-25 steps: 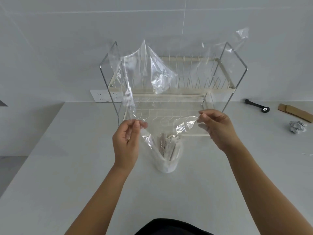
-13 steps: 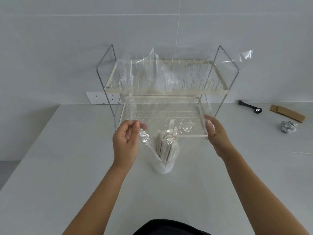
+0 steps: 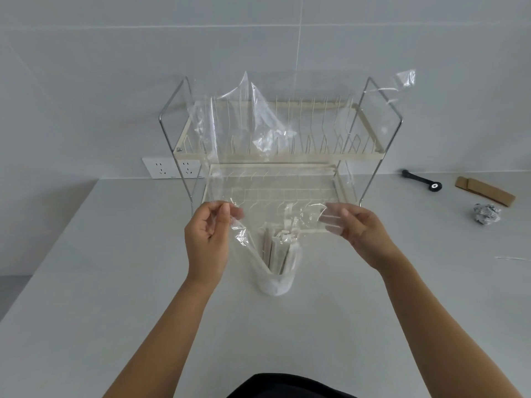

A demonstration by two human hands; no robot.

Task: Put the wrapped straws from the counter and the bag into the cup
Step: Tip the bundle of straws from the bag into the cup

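A clear plastic bag (image 3: 275, 156) is held up, mouth downward, above a white cup (image 3: 276, 282) on the counter. My left hand (image 3: 208, 237) pinches the bag's left lower edge. My right hand (image 3: 360, 229) pinches its right lower edge, with some fingers behind the film. A bunch of paper-wrapped straws (image 3: 278, 248) stands upright in the cup, tops poking above the rim. The bag's lower film drapes down to the cup's left side. I see no straws inside the raised bag.
A two-tier wire dish rack (image 3: 359, 150) stands behind the cup against the tiled wall, with a wall socket (image 3: 172, 168) to its left. At far right lie a black tool (image 3: 422, 180), a cardboard strip (image 3: 484, 191) and a foil ball (image 3: 487, 214).
My right hand has come back in towards the cup after swinging out. The bag's top has risen again, and one straw end now sticks up higher.
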